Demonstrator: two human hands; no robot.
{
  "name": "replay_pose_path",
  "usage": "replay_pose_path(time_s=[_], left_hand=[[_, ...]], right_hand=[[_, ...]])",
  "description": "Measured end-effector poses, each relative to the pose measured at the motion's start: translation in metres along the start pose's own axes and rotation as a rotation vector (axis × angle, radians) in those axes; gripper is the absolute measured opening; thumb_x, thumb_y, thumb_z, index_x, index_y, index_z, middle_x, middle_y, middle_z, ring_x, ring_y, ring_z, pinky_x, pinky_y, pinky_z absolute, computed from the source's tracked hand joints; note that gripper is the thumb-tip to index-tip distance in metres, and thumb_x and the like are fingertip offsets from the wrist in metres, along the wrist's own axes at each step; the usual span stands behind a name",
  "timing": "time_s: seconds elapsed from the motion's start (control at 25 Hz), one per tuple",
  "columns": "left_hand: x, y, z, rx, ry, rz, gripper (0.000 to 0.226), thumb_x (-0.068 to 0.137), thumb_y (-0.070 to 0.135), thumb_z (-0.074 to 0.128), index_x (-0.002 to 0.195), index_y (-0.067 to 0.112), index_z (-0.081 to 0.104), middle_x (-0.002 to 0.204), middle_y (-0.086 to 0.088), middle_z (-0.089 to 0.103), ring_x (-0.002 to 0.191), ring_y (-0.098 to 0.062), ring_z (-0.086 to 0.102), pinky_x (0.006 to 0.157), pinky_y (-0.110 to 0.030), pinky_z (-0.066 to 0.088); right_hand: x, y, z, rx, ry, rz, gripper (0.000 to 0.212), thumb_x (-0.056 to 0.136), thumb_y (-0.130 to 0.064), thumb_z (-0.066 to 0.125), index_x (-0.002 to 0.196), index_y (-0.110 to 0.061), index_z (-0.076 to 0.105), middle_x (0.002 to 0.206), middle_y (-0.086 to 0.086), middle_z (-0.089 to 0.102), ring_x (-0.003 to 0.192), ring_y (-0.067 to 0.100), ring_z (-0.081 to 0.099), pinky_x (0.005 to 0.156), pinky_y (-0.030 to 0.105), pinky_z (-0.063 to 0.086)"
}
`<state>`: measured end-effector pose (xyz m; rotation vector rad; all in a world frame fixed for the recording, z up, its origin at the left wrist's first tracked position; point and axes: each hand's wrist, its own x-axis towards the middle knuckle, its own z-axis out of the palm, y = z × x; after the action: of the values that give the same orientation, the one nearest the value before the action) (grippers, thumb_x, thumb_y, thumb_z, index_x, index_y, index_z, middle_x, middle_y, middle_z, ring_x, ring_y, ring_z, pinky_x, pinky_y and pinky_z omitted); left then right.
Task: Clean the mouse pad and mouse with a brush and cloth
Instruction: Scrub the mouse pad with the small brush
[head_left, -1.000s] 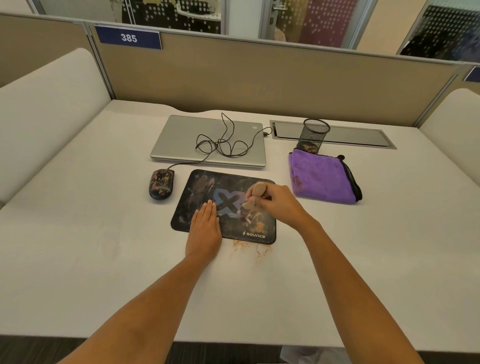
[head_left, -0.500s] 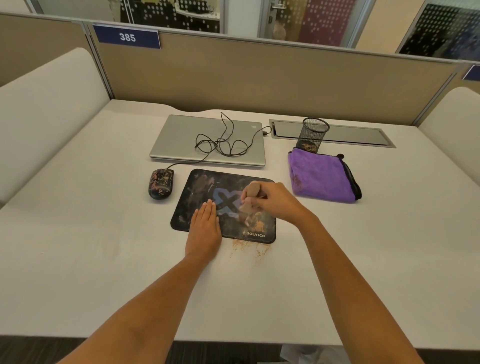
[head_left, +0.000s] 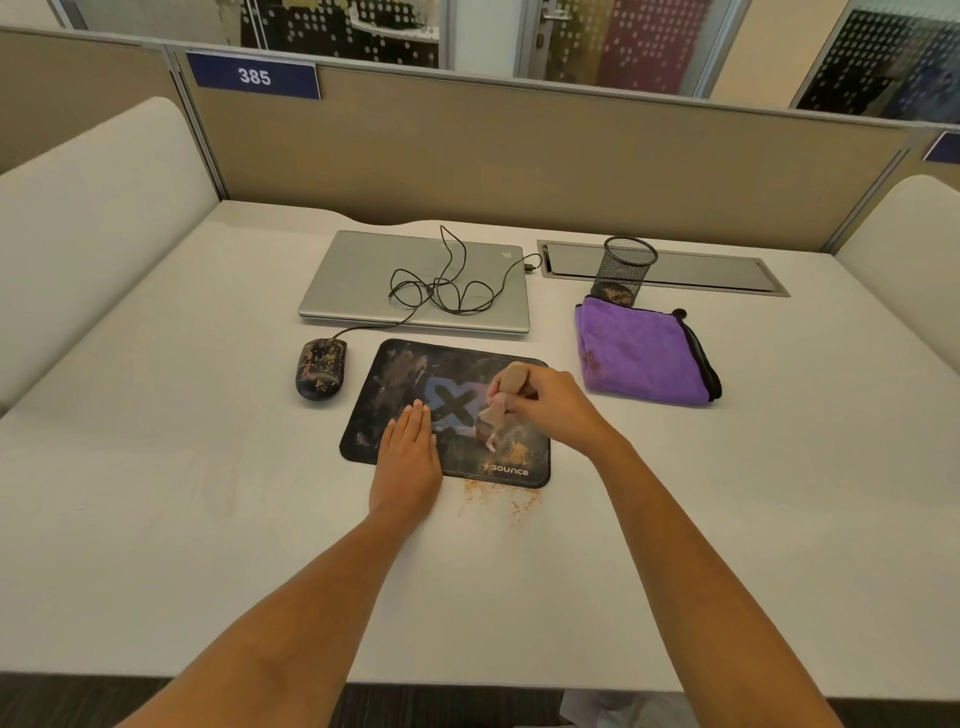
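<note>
With the left hand (head_left: 408, 457) pressed flat on the mouse pad (head_left: 410, 374) and the right hand (head_left: 550, 402) in a closed grip around the brush (head_left: 498, 402), a hard stroke could scatter more orange grit (head_left: 498, 496) across the desk (head_left: 182, 493).

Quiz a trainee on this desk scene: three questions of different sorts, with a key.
1. Fill in: the speckled mouse lies on the table to the person's ___ of the mouse pad.
2. True or false: the left hand lies flat, fingers straight, on the near edge of the mouse pad.
3. Choose one: the right hand grips A) the mouse, B) the brush, C) nothing.

Key: 1 left; 2 true; 3 B.
</note>
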<state>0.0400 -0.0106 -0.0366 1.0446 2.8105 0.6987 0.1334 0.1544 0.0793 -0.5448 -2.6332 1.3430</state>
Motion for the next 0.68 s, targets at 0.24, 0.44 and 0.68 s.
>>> replay_pose_path(time_s=[0.24,0.44,0.68], left_hand=[[-0.001,0.0,0.0,-0.008,0.004,-0.001,0.049,0.102,0.028,0.016,0.148,0.012,0.009,0.157,-0.002,0.01,0.145,-0.015,0.002,0.116,-0.026,-0.007],[0.0,-0.001,0.002,0.015,-0.005,-0.006,0.049,0.102,0.027,0.014,0.148,0.012,0.009,0.157,-0.002,0.009,0.145,-0.015,0.001,0.115,-0.027,-0.007],[0.0,-0.001,0.0,0.007,0.004,0.004,0.049,0.102,0.026,0.016,0.148,0.011,0.01,0.157,-0.003,0.011,0.145,-0.015,0.003,0.114,-0.025,-0.008]], right_hand=[[-0.008,0.008,0.009,-0.125,0.186,-0.015,0.011,0.094,-0.015,0.054,0.098,-0.016,0.065,0.097,0.005,0.069,0.088,0.017,0.063,0.078,0.018,0.046],[-0.026,-0.004,0.015,-0.264,-0.145,-0.139,0.011,0.091,-0.021,0.058,0.089,-0.031,0.064,0.084,-0.015,0.064,0.073,-0.005,0.059,0.065,0.008,0.038],[-0.022,-0.007,0.005,-0.135,0.034,-0.087,0.011,0.093,-0.018,0.056,0.098,-0.025,0.063,0.097,-0.002,0.068,0.087,0.01,0.06,0.075,0.013,0.042]])
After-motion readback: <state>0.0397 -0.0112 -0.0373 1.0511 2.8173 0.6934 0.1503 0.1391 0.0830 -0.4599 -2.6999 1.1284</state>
